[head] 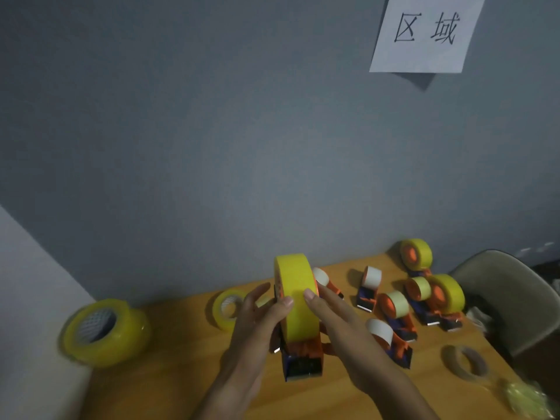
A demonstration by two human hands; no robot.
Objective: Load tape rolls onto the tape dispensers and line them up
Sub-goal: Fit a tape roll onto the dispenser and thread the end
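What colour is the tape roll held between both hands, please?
Yellow; the tape roll shows best in the head view.

Big yellow tape roll (295, 298), upright on edge, seated in an orange and blue dispenser (303, 357) held above the wooden table. Two loose yellow rolls to the left: a large one (104, 331) tilted at the table's corner, a smaller one (227, 309) further back. A cluster of orange and blue dispensers (424, 298) to the right, already loaded with white, pale and yellow rolls. A thin clear roll (466, 363) lying flat near the right front.
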